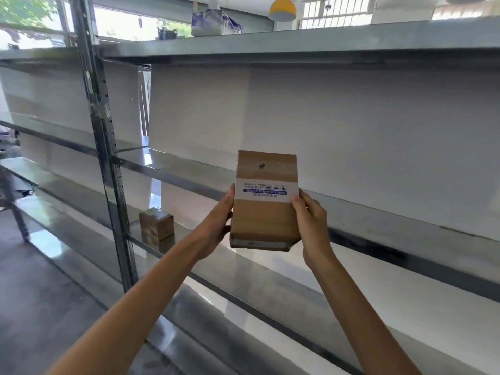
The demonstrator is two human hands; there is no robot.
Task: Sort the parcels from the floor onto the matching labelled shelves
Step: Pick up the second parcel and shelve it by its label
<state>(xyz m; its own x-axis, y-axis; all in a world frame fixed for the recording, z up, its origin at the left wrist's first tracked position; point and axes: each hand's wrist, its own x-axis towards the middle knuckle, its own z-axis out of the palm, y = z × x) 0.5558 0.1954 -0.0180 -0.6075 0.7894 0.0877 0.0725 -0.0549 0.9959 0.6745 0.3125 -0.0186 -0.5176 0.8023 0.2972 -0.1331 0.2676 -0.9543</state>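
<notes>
A brown cardboard parcel [266, 217] with a white printed band is held upright at the centre of the frame, in front of the metal shelving [392, 226]. It is gripped between the left hand [216, 226], on its left side, and the right hand [311, 226], curled round its right edge. A smaller parcel [157, 224] is seated on a lower shelf, left of centre.

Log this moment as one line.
left hand: holds parcel | right hand: holds parcel | parcel: in air, not shelved | small box: on shelf
</notes>
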